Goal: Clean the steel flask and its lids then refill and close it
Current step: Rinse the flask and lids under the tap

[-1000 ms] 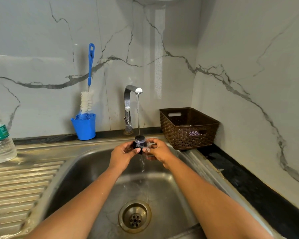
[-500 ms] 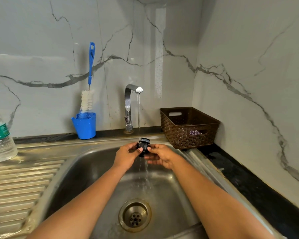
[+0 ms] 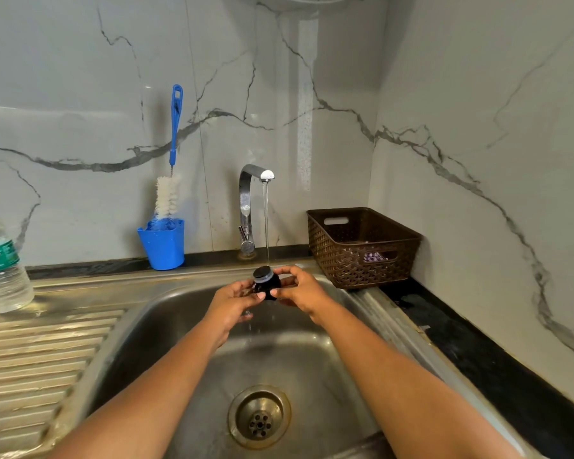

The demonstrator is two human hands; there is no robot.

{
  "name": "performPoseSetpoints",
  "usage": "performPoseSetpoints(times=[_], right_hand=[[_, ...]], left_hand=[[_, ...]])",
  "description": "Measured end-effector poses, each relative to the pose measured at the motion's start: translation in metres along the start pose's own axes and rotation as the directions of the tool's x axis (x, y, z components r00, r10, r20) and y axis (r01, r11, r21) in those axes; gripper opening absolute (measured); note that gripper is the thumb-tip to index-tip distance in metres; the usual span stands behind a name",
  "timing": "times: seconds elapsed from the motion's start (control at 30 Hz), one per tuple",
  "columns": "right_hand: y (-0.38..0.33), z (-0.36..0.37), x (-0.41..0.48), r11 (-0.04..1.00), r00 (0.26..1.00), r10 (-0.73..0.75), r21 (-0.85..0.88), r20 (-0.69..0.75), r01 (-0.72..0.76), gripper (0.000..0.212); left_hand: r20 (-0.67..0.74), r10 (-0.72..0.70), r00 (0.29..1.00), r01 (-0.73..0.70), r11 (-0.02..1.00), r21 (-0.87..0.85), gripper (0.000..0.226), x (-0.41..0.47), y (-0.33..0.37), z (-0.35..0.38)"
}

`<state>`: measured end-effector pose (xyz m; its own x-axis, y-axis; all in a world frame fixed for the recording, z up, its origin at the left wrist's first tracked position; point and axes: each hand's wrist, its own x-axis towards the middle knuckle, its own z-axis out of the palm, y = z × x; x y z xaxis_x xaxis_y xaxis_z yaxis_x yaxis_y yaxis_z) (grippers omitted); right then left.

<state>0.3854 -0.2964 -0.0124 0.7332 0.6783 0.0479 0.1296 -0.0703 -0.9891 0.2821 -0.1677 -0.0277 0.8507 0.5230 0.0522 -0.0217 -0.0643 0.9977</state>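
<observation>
**Fig. Rinsing a flask lid under the tap.** Both hands meet on a small black lid (image 3: 266,283), a dark body with a paler grey ring near its top. The left hand (image 3: 234,298) pinches its near-left side between thumb and fingertips. The right hand (image 3: 300,289) curls round the right side, with its fingers over the far edge. The lid is held above the back of the sink (image 3: 312,359), directly under the thin stream of water (image 3: 266,223) from the tap (image 3: 250,207). Drops fall from it toward the drain (image 3: 259,417).

Handling, as judged from here: light, rigid and not fragile, but wet and therefore slippery. It is best held by its side wall from two opposite sides, not by the wet top face.

The steel flask itself is nowhere in view. On the ledge stand a blue cup (image 3: 162,246) holding a bottle brush (image 3: 168,195) and a brown basket (image 3: 362,260). A plastic water bottle (image 3: 0,276) stands at the far left.
</observation>
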Motion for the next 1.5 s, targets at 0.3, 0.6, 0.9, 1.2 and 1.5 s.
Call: performPoseSetpoints(times=[0.3,0.6,0.9,1.2,1.5], right_hand=[[-0.010,-0.008,-0.011,0.994,0.978,0.097,-0.072,0.183,-0.085,0.048],[-0.047,0.006,-0.036,0.906,0.934,0.088,-0.417,0.346,0.069,0.041],[-0.078,0.034,-0.067,0.914,0.921,0.019,-0.380,0.390,0.142,0.047],[-0.053,0.052,-0.090,0.974,0.936,-0.012,-0.208,0.353,0.092,0.051],[-0.041,0.064,-0.092,0.921,0.965,-0.166,-0.317,0.203,0.225,0.048]], left_hand=[[0.066,0.183,0.981,-0.190,0.972,0.135,0.041,-0.013,0.027,-0.010],[0.224,0.161,0.961,-0.253,0.836,0.487,0.081,-0.047,0.070,-0.025],[0.080,0.191,0.978,-0.202,0.966,0.159,0.078,-0.096,0.071,-0.060],[-0.062,0.154,0.986,-0.136,0.963,0.231,0.024,-0.123,0.049,-0.063],[-0.005,0.243,0.970,-0.229,0.921,0.314,0.036,-0.116,0.037,-0.067]])
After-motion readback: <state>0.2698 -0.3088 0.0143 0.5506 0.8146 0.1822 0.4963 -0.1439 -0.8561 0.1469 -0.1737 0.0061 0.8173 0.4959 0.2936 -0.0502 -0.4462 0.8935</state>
